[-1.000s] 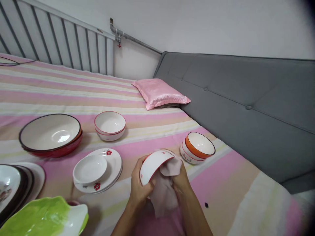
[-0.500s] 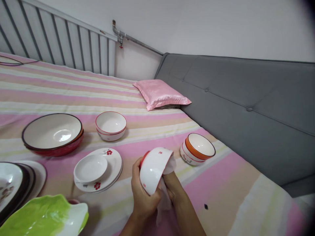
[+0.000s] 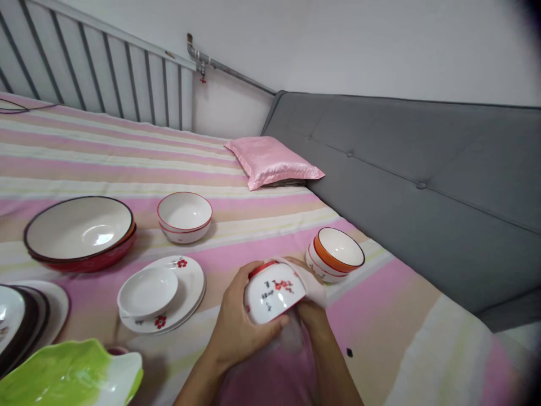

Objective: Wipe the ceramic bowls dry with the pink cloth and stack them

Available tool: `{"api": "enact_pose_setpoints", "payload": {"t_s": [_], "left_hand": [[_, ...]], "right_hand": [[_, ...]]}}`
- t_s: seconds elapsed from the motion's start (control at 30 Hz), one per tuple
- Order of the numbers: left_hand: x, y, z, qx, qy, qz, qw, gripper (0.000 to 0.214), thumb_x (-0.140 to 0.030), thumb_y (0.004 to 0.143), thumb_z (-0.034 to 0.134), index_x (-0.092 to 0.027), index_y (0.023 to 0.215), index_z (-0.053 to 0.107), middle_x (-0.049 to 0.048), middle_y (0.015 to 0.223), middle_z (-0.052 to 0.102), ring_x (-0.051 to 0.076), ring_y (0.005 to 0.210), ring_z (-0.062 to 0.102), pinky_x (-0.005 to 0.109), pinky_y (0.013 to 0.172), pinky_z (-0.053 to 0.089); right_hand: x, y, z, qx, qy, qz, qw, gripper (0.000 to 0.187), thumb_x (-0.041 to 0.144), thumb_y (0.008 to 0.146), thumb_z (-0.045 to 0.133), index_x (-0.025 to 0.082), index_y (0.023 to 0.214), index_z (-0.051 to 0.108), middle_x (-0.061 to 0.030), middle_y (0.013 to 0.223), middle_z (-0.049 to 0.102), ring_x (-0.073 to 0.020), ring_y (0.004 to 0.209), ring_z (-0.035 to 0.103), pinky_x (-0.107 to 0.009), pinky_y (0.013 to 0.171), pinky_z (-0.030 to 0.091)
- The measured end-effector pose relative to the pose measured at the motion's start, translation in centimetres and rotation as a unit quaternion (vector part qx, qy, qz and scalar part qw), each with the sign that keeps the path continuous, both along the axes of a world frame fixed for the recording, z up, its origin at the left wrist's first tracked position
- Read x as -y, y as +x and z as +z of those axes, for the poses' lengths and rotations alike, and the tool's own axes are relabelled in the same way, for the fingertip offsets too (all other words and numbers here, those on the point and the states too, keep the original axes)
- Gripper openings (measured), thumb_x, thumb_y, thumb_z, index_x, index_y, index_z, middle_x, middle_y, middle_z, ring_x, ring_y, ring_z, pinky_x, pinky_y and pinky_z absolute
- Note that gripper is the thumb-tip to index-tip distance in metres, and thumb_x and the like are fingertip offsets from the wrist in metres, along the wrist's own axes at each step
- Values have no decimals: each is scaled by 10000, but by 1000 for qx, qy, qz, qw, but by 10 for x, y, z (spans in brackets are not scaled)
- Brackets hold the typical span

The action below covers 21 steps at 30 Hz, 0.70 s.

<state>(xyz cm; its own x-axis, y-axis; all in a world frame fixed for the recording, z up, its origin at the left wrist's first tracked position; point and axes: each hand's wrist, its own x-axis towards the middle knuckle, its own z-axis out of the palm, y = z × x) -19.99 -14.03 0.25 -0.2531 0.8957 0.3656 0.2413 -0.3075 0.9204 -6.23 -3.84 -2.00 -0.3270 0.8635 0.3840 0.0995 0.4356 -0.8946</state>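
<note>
A white bowl (image 3: 274,296) with red flowers, dark lettering and a red base is tilted on its side in front of me. My left hand (image 3: 240,324) is closed around its left side, thumb along the lower rim. Draped over the right side of the bowl is a thin white cloth (image 3: 313,285), perhaps tissue. My right hand (image 3: 313,316) grips this cloth against the bowl; its fingers are mostly hidden. Just beyond the right hand stands a stack with an orange bowl (image 3: 338,254) on top of white ones.
Left on the striped bedsheet (image 3: 380,321) are large stacked bowls (image 3: 80,231), red-rimmed bowls (image 3: 185,217), flowered plates (image 3: 192,282) under a small white dish (image 3: 147,293), dark-rimmed plates (image 3: 34,316) and a green leaf-shaped dish (image 3: 63,372). Behind lie a pink pillow (image 3: 274,160) and grey headboard (image 3: 380,152).
The bowl has turned in my hands, bringing its flowers and lettering into sight. My right hand and the cloth have moved up and around its right side. The view has shifted slightly right.
</note>
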Motion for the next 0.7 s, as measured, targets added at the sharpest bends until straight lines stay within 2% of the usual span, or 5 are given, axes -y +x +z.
{"api": "enact_pose_setpoints", "payload": {"t_s": [0.07,0.17,0.27,0.5,0.7], "left_hand": [[2,-3,3,-63,-26,7,998,711,-208,588,711,-188,1251,455,122,1249,564,284,1131,549,433,985,427],[4,-3,3,-120,-71,22,990,785,-139,567,633,-147,1316,400,166,1303,534,304,1170,530,466,1007,405],[4,-4,0,-125,-87,11,988,795,-172,580,626,-140,1333,376,181,1307,533,310,1141,548,460,976,424],[4,-3,-1,-82,-94,22,992,820,-137,510,611,-232,1289,372,32,981,631,209,756,604,325,709,484],[5,-1,2,-29,-37,36,998,773,-74,465,568,-236,1211,441,5,921,624,185,733,598,285,673,485]], "right_hand": [[6,3,9,20,72,26,997,284,251,796,616,247,1068,698,-54,1099,705,-252,1035,649,-359,911,520],[18,2,22,72,195,65,976,323,168,817,579,250,1108,693,-54,1114,698,-230,1042,650,-342,917,513],[27,-4,29,90,228,61,968,312,141,850,541,262,1083,709,-55,1083,707,-219,1026,655,-335,882,529],[28,-2,31,61,137,98,984,341,101,791,568,266,1049,717,-47,1075,708,-217,1007,656,-337,883,523],[24,1,28,15,47,72,996,318,188,714,637,239,1014,731,-49,1052,724,-247,987,671,-312,846,537]]}}
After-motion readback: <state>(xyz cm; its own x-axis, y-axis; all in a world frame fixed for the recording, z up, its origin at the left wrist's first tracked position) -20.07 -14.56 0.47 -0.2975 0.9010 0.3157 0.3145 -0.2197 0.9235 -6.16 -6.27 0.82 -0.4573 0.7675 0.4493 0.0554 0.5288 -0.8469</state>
